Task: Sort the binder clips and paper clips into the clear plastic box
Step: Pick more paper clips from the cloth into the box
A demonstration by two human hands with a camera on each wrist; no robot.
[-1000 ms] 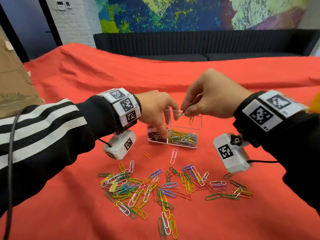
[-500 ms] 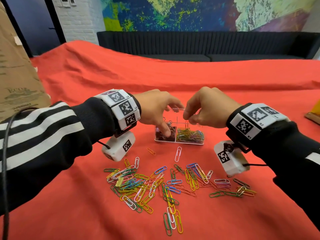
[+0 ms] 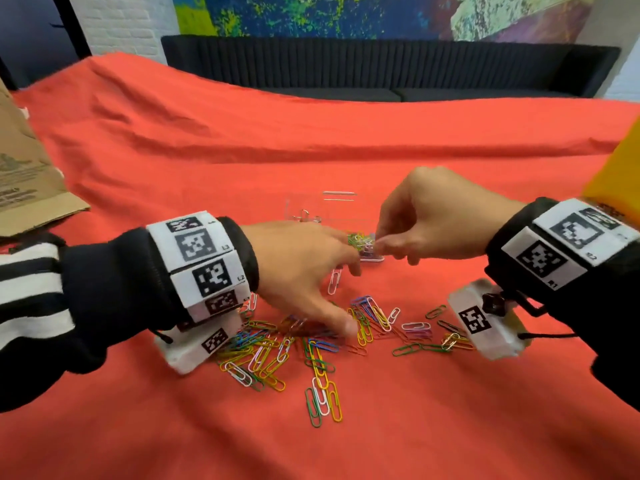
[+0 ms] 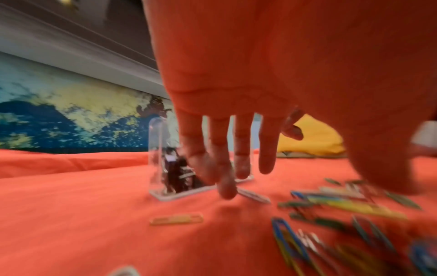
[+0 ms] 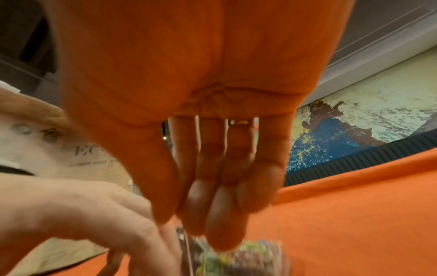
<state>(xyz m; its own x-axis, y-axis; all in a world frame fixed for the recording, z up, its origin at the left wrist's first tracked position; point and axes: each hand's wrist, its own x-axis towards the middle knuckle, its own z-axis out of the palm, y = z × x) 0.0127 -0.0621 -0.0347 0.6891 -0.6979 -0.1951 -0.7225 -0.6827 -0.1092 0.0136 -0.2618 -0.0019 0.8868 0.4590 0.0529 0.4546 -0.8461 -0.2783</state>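
We have the right hand point(image 3: 429, 220) hovering over the clear plastic box point(image 3: 337, 216) at mid-frame, fingertips pinched together at the rim above the coloured paper clips point(image 5: 238, 259) inside; whether a clip sits in that grip we cannot tell. The left hand point(image 3: 304, 271) spreads low with straight fingers, thumb down among the loose paper clips point(image 3: 311, 344) scattered on the red cloth point(image 3: 346, 150) in the lower centre. In the left wrist view dark binder clips point(image 4: 176, 173) fill the box's near compartment.

To do this well, we judge: release only once the fingertips are inside the paper-clip side, and let the left hand rake a small bunch together, not single clips, without nudging the light box.

On writing: the brown paper bag point(image 3: 24, 181) at the left edge shows print starting "EC" in the right wrist view; the rest is unreadable. The wrist bands carry square coded markers.
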